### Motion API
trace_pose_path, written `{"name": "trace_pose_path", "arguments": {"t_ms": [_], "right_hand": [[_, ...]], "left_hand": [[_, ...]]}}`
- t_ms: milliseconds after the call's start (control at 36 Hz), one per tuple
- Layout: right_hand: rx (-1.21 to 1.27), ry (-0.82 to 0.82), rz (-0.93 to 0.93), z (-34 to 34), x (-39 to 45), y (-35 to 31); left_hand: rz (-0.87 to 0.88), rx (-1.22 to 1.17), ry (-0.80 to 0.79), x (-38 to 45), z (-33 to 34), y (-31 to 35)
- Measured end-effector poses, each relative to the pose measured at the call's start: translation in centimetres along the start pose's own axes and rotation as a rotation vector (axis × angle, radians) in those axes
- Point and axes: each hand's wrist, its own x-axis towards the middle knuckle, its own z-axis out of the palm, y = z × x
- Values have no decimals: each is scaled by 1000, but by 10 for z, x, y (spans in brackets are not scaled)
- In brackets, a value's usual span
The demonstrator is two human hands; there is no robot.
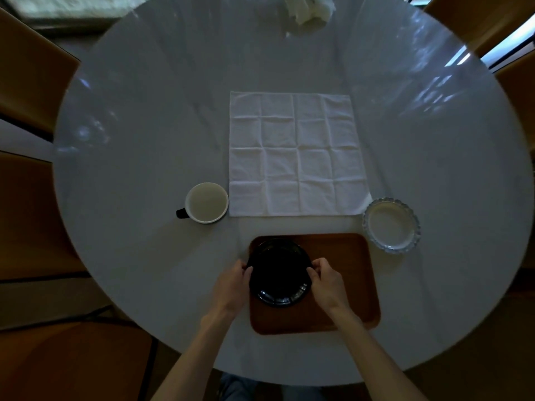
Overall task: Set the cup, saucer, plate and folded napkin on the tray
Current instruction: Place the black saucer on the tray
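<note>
Both hands have the black plate [278,273] by opposite edges over the left half of the brown wooden tray [341,256]: the left hand [231,282] curls its fingers round the plate's left rim, the right hand [325,280] pinches the right rim, so each grip is closed on the plate. Whether the plate already rests on the tray or hangs just above it cannot be told from this angle. It looks glossy and rigid, probably glass or glazed ceramic, so it should be fairly heavy, slick at the rim and breakable; two hands on opposite edges suit it, set down flat. The white cup [207,202] with its dark handle stands on the round counter [139,157] left of the unfolded white napkin [295,153] (creased into squares, lying flat, just beside the cup); the handle is the obvious hold. The napkin is limp and light, best pinched at corners to fold. The scalloped clear glass saucer [391,224] sits beyond the tray's far right corner, fragile and best lifted by its rim.
</note>
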Motion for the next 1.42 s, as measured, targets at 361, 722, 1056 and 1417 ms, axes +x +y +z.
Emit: {"name": "trace_pose_path", "arguments": {"t_ms": [361,722,1056,1417], "right_hand": [[-35,-17,-24,-2,10,-6],[-59,-70,-73,-9,23,-13],[-66,-130,-55,-18,24,-13],[-156,-54,-58,-37,18,-23]], "left_hand": [[-22,-31,-19,12,-3,-1],[-65,-113,0,19,-11,11],[-87,-159,19,7,-24,17],[-46,-4,117,-7,-51,11]]}}
